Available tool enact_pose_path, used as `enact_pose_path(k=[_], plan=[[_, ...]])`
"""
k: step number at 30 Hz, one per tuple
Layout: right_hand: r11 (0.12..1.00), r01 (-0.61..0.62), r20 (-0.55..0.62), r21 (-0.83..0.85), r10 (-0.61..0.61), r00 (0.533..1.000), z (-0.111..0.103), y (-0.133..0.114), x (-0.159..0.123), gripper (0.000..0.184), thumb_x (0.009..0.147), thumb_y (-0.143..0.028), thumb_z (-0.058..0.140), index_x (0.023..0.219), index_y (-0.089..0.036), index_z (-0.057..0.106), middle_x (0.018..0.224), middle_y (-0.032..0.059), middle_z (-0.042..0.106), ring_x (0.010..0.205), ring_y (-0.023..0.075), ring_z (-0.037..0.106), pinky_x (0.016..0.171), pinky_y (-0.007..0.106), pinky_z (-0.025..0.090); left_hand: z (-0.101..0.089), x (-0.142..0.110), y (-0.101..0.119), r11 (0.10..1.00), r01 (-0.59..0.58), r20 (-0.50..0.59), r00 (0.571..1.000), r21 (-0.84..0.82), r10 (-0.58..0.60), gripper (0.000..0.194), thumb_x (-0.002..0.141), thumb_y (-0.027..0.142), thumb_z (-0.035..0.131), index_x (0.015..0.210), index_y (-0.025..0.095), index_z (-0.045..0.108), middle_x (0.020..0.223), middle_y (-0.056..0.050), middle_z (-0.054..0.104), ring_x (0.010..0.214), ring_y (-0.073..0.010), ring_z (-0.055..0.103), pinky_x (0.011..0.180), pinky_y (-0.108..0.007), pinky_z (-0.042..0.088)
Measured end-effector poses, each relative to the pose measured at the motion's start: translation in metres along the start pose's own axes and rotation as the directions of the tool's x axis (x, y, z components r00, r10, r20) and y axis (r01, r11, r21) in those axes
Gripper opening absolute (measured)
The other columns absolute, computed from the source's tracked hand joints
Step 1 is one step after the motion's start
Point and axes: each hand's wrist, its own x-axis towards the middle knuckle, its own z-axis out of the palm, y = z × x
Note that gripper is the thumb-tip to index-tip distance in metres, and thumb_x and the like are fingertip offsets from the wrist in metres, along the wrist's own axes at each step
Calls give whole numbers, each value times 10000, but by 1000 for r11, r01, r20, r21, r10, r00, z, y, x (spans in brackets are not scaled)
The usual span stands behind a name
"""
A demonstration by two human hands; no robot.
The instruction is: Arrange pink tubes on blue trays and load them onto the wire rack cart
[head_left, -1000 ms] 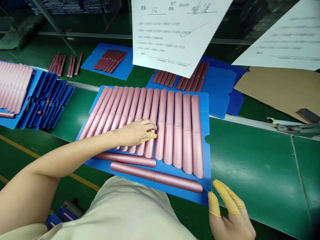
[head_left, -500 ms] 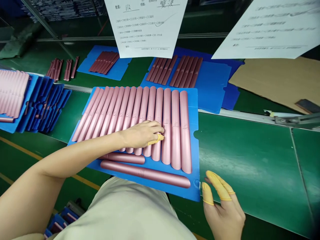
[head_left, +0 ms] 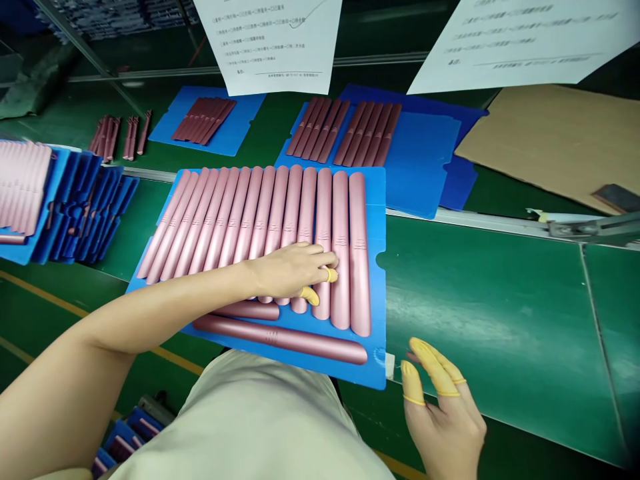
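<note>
Over a dozen pink tubes (head_left: 260, 220) fill a blue tray (head_left: 374, 280) side by side, with two more lying crosswise nearest the body. The left hand (head_left: 290, 270) rests across them, its grip unclear; the empty right hand (head_left: 445, 420) hangs open just beyond the tray's corner.

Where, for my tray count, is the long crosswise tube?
Head view: the long pink tube lies along the blue tray's near edge, below a shorter tube and the left hand.

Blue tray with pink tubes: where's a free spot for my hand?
The green belt right of the blue tray is bare, by the right hand. The tray is crowded: pink tubes lie packed side by side under the left hand.
</note>
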Motion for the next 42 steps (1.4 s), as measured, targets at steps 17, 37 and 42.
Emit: enact_pose_path(k=[17, 37, 42], plan=[[986, 132, 38, 99, -136, 990, 3, -8, 18, 533, 771, -60, 594, 1265, -236, 495, 1091, 101, 591, 919, 213, 572, 786, 393, 494, -7, 14, -2, 998, 18, -114, 993, -64, -25, 282, 860, 85, 471, 1059, 179, 647, 961, -65, 625, 901, -173, 556, 801, -281, 416], [972, 215, 140, -98, -201, 970, 9, -37, 40, 478, 715, -24, 651, 1155, -197, 587, 1068, 103, 621, 950, 239, 566, 822, 421, 458, -13, 20, -68, 988, -21, -265, 964, -154, -21, 219, 795, 172, 579, 969, 256, 682, 1099, -16, 642, 1085, -226, 515, 909, -366, 375], [971, 156, 130, -180, -134, 982, 13, -54, 36, 481, 724, -32, 646, 1164, -214, 579, 1073, 79, 625, 941, 223, 575, 820, 401, 473, -2, 33, -81, 966, -93, -287, 958, -241, 21, 109, 767, 174, 605, 839, 209, 679, 1036, -30, 628, 981, -217, 531, 842, -347, 407]])
